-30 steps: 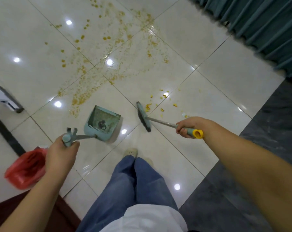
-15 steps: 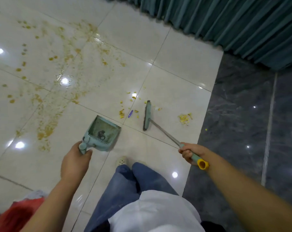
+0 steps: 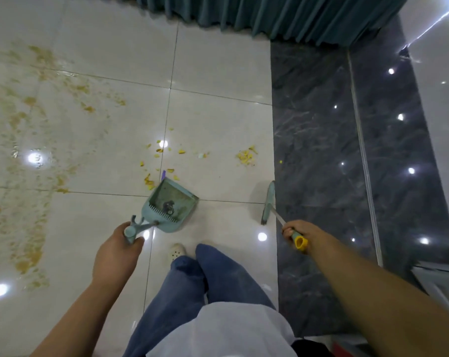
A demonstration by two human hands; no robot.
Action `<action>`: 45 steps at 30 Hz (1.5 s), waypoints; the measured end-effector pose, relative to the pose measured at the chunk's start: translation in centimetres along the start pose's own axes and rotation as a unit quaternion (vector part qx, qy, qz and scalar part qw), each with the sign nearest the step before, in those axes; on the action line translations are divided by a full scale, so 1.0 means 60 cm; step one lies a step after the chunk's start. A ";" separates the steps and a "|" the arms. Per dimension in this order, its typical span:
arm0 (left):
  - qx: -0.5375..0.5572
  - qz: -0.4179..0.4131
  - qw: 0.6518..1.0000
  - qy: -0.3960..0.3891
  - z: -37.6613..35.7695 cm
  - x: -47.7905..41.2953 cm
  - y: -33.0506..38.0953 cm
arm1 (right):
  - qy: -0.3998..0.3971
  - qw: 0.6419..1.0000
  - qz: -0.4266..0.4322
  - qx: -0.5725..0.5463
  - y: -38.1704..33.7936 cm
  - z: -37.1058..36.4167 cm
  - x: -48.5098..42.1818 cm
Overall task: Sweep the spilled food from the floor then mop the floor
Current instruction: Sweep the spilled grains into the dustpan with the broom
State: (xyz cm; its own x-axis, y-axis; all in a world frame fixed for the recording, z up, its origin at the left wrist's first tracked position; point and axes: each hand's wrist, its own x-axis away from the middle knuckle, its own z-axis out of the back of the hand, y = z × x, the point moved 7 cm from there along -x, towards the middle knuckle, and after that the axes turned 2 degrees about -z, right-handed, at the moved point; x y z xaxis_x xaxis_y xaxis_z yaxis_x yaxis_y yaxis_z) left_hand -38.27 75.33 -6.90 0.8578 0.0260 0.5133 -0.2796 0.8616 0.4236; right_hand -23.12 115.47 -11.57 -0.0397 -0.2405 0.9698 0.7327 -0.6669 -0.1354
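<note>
"Stage — sweeping or mopping?"

"Sweeping, I'd judge. Yellow food scraps lie loose on the pale tiled floor just beyond the mouth of the dustpan, with a small heap near the edge where the dark stone border begins; the wide brownish smear toward the floor's left edge is a job for mopping."

"Hands?"

"Left hand low and forward, fingers wrapped round the dustpan's handle; whether the pan's lip touches the tile I cannot tell. Right hand out to the side, fingers closed round the broom just below its yellow end cap — the broom's head stands at the border's edge, apart from the heap."

"Next?"

"Likely set the head beyond the heap and draw it left toward the pan, lip flat down."
</note>
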 end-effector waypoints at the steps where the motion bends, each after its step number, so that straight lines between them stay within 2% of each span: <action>1: -0.002 -0.006 1.000 -0.005 -0.002 -0.002 0.003 | 0.003 1.000 -0.001 0.013 0.002 -0.010 -0.004; 7: -0.015 -0.023 0.999 -0.026 -0.010 -0.018 0.006 | -0.033 0.994 0.036 0.101 0.014 -0.143 -0.018; 13: -0.009 -0.018 0.999 -0.025 -0.014 -0.034 0.015 | -0.113 0.991 0.010 0.065 0.016 -0.241 -0.017; 17: -0.010 -0.027 0.999 -0.034 -0.017 -0.039 0.048 | -0.159 0.987 -0.020 0.031 -0.004 -0.250 -0.007; 23: -0.021 -0.049 0.998 -0.034 -0.021 -0.047 0.119 | -0.164 0.986 0.018 0.034 -0.045 -0.177 -0.001; 29: -0.016 -0.074 0.997 -0.020 -0.056 -0.056 0.259 | -0.083 0.991 0.081 0.065 -0.154 -0.003 -0.042; 38: -0.037 -0.069 0.997 -0.001 -0.142 -0.065 0.446 | 0.039 0.984 0.094 0.144 -0.367 0.267 -0.148; 41: -0.040 -0.049 0.998 0.011 -0.161 -0.067 0.477 | 0.054 0.976 0.097 0.188 -0.432 0.290 -0.181; 45: -0.024 -0.013 0.999 0.026 -0.170 -0.062 0.490 | 0.040 0.964 0.103 0.242 -0.480 0.241 -0.196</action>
State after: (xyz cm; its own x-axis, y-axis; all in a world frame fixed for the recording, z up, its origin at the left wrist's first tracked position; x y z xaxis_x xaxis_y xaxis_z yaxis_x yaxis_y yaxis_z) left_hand -45.28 105.76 -3.99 0.8865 0.0285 0.4618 -0.2367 0.8855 0.3998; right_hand -33.95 147.71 -16.17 0.1021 -0.3994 0.9110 0.9608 -0.1977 -0.1944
